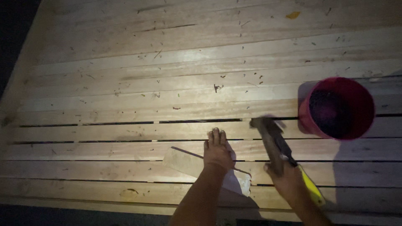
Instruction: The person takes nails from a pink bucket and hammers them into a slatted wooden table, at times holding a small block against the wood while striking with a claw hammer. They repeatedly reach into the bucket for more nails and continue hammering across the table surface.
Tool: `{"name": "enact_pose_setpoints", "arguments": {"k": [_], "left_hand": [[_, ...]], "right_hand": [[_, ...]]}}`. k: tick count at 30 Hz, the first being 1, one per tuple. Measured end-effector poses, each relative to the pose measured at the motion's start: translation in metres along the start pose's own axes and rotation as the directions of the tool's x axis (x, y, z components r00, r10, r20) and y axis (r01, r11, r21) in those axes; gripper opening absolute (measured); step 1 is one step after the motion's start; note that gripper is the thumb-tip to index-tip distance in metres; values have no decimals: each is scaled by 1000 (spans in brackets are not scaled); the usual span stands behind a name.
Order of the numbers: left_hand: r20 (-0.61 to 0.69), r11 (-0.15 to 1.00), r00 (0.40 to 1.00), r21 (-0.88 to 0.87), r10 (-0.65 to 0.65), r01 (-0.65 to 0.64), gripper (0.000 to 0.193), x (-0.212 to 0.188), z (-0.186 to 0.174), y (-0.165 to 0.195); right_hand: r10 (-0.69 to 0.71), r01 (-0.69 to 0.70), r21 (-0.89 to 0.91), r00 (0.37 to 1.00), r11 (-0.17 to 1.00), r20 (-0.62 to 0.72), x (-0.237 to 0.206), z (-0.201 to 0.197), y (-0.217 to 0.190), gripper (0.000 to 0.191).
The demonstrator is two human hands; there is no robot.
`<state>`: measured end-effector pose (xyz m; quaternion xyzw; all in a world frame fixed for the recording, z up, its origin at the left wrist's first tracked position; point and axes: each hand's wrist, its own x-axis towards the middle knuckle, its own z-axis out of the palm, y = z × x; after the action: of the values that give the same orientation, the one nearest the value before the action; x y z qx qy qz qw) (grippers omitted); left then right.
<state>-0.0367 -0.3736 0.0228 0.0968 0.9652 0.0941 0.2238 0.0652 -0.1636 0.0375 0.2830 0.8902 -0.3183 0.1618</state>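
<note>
My left hand lies flat, fingers together, pressing down on a small flat wooden offcut that rests on the plank deck. My right hand grips the yellow-and-black handle of a hammer. The hammer's head is blurred and hangs just above a gap between planks, to the right of my left hand. A thin dark line, perhaps a rod or a crack, runs across the offcut under my left hand.
A red bucket with dark contents stands on the planks at the right, close to the hammer head. Small debris and a yellow leaf are scattered over the boards. Dark gaps run between the near planks; the deck's left edge drops into darkness.
</note>
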Motion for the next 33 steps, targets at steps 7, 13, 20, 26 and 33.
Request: {"name": "enact_pose_setpoints", "arguments": {"k": [7, 13, 20, 26, 33], "left_hand": [[12, 1000, 1000, -22, -11, 12, 92, 2, 2, 0], [151, 997, 987, -45, -54, 61, 94, 1, -5, 1], [85, 998, 995, -16, -60, 62, 91, 6, 0, 2], [54, 999, 998, 3, -39, 39, 89, 9, 9, -3], [173, 997, 982, 32, -77, 72, 111, 0, -15, 7]], "right_hand": [[-3, 30, 310, 996, 950, -87, -15, 6, 6, 43], [-41, 41, 26, 999, 999, -7, -9, 7, 4, 41], [-211, 265, 256, 953, 930, -219, -18, 6, 6, 39], [78, -79, 113, 997, 990, 19, 3, -2, 0, 39], [-76, 93, 177, 992, 980, -100, -11, 8, 7, 39]]}}
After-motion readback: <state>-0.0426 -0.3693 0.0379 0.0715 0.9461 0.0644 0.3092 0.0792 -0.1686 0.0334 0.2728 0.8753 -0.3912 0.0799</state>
